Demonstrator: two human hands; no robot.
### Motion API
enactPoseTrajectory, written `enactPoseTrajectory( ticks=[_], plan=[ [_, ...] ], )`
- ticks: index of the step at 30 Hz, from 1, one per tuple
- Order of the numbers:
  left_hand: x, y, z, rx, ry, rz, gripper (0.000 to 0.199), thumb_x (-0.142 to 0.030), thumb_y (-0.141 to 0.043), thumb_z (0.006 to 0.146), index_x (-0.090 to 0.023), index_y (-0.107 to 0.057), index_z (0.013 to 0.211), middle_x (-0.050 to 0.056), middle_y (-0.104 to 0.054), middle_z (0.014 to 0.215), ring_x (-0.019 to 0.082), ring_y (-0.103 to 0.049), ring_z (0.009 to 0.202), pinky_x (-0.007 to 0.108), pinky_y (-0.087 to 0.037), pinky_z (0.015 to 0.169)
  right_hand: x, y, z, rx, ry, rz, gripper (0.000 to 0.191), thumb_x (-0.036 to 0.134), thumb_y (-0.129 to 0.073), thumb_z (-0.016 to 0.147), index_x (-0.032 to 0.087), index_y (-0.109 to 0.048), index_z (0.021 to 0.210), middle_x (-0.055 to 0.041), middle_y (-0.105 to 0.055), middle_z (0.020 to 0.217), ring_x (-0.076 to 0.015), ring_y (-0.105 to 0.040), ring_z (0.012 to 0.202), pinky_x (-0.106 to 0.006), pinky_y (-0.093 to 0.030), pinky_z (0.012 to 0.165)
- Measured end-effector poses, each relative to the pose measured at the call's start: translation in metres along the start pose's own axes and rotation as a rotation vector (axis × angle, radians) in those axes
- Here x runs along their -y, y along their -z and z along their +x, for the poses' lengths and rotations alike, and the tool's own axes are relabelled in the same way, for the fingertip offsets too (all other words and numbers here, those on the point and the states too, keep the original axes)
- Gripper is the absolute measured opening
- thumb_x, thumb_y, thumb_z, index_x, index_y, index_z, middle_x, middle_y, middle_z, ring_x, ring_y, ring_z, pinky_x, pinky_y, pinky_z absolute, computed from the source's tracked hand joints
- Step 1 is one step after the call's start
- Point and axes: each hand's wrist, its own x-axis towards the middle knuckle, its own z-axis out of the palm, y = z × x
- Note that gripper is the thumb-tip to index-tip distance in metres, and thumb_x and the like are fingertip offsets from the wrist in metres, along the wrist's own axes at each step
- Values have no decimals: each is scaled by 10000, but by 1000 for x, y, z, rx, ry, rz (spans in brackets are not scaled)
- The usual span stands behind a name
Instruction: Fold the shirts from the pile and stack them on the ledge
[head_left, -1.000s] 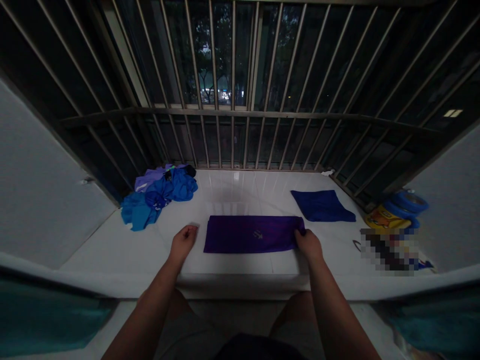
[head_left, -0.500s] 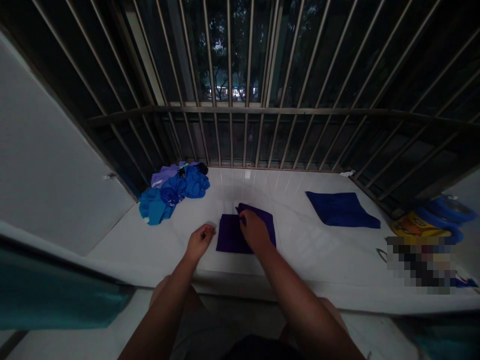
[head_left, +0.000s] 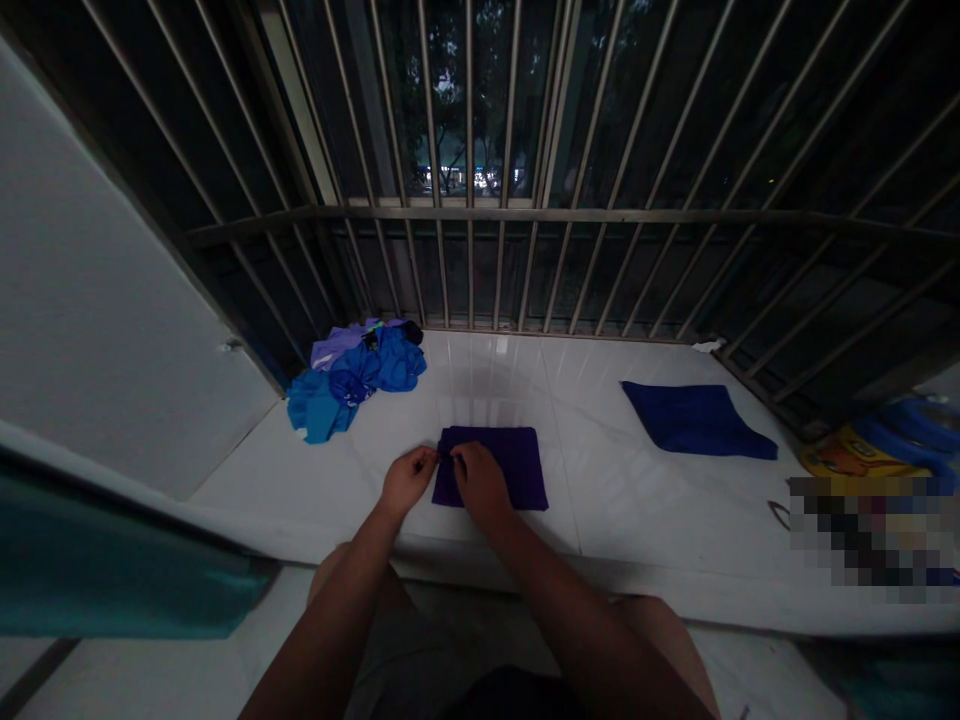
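A dark purple cloth [head_left: 521, 465], folded into a flat rectangle, lies on the white ledge in front of me. At its upper left edge my left hand [head_left: 409, 478] is closed, thumb and finger pinching the fabric. My right hand [head_left: 482, 485] rests over the cloth's left half, its fingers drawn together on the fabric close to my left fingertips. Whether the cloth is a garment cannot be made out.
A rumpled heap of blue and lilac clothes [head_left: 360, 375] sits at the back left. A folded navy cloth [head_left: 697, 420] lies to the right. Beyond it are a yellow and blue item [head_left: 862, 450] and a blurred-out patch. Metal bars [head_left: 480, 215] line the back.
My right hand has moved left across the cloth, folding its right flap over, so the cloth is now a neat rectangle. My left hand has come to its left edge.
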Motion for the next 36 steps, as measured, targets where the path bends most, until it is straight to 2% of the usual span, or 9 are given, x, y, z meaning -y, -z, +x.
enactPoseTrajectory(
  ticks=[7, 11, 15, 17, 21, 24, 28, 32, 36],
  plan=[
    [-2, 0, 0, -28, -6, -5, 432, -565, -450, 1053, -265, -758, 1012, 14, -819, 918, 228, -758, 867, 341, -575, 836, 11, -36, -12, 143, 246, -19, 232, 81, -575, 1059, 182, -742, 1185, -91, -763, 1137, -245, -691, 1115, -363, -531, 1047],
    [1, -3, 0, -50, 15, 15, 334, -527, -557, 1002, -268, -760, 1062, 6, -829, 908, 225, -770, 830, 335, -584, 787, 10, -42, -22, 156, 287, -34, 198, 164, -653, 1049, 159, -736, 1229, -125, -752, 1227, -267, -661, 1220, -431, -473, 1179],
    [4, -4, 2, -93, 29, 34, 286, -491, -599, 968, -281, -743, 1098, -2, -832, 944, 214, -764, 791, 325, -576, 756, 9, -36, -27, 126, 256, -50, 329, 308, -725, 1043, 224, -698, 1360, -112, -691, 1441, -303, -547, 1441, -580, -307, 1321],
    [5, -4, 2, -115, 26, 34, 283, -478, -612, 951, -279, -735, 1110, 6, -829, 975, 212, -755, 780, 328, -579, 762, 9, -34, -26, 147, 230, -82, 265, 297, -694, 1063, 228, -724, 1317, -110, -705, 1424, -311, -562, 1427, -608, -325, 1303],
    [3, -3, 0, -176, -17, 12, 337, -499, -616, 948, -250, -723, 1149, 50, -803, 1043, 219, -730, 800, 353, -593, 793, 6, -30, -29, 209, 259, -119, 173, 217, -622, 1090, 192, -771, 1175, -96, -779, 1238, -249, -676, 1239, -462, -445, 1228],
    [2, -2, -4, -216, -106, 3, 364, -509, -597, 996, -236, -737, 1193, 88, -771, 1153, 235, -731, 916, 358, -598, 804, -4, -20, -47, 230, 313, -120, 179, 201, -618, 1094, 212, -769, 1189, -66, -787, 1291, -215, -678, 1270, -413, -432, 1246],
    [0, -4, -6, -118, -208, 57, 370, -547, -640, 1018, -252, -779, 1192, 80, -776, 1132, 252, -734, 990, 388, -595, 894, -25, -1, -89, 241, 352, -110, 186, 275, -631, 1100, 210, -774, 1201, -77, -776, 1386, -240, -651, 1372, -478, -374, 1305],
    [-4, -11, -8, 57, -323, 150, 323, -540, -708, 992, -265, -760, 831, 46, -749, 850, 247, -714, 874, 375, -564, 852, -49, 15, -124, 238, 262, -64, 260, 385, -728, 1048, 233, -787, 1250, -88, -764, 1434, -279, -627, 1437, -532, -348, 1327],
    [-12, -16, -15, 50, -389, 120, 381, -511, -644, 1040, -256, -689, 760, 30, -706, 789, 221, -683, 808, 339, -536, 789, -61, 20, -141, 191, 179, -35, 223, 351, -733, 1050, 245, -793, 1237, -70, -767, 1435, -261, -637, 1431, -507, -333, 1340]
  ],
)
